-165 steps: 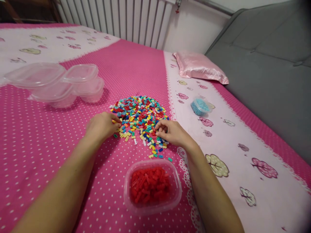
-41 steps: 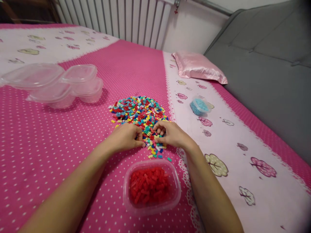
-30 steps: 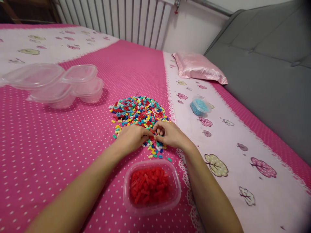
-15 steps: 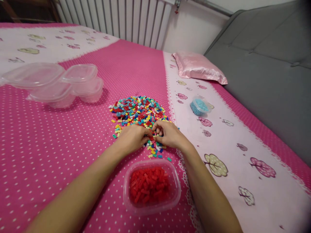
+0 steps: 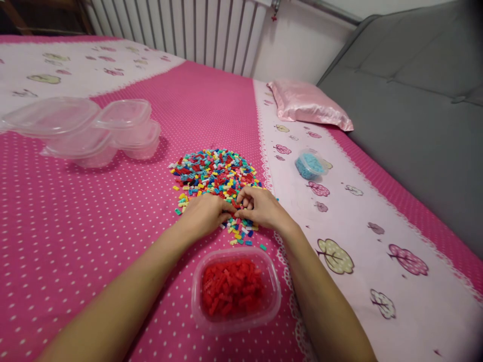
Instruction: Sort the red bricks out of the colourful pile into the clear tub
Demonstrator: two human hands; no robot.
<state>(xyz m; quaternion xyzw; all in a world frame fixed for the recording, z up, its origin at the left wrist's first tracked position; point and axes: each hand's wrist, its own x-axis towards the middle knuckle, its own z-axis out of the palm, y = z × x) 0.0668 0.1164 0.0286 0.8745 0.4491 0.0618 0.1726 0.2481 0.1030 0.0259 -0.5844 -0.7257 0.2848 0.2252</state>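
A loose pile of small toy building bricks (image 5: 221,173) in many colours lies on the bedspread. Over its near edge, my left hand (image 5: 207,213) is closed, palm down, with thumb and fingertips drawn together. Facing it, my right hand (image 5: 261,207) has its fingers curled and its thumb pointing at the left fingertips. The two hands almost meet, and a bit of red shows around the fingertips. What each pinch holds is too small and covered to make out. Close to me, between my forearms, a clear plastic tub (image 5: 274,301) contains many red bricks (image 5: 232,286).
A small clear tub of light blue bricks (image 5: 310,165) stands to the right. Several clear lidded containers (image 5: 126,115) are grouped at the left. Farther back are a pink pillow (image 5: 309,105), a grey headboard (image 5: 411,90) and a white radiator (image 5: 181,30).
My right thumb has moved slightly left toward the left fingertips, and the red brick seen between the hands is now mostly covered. The tubs and pile look the same.
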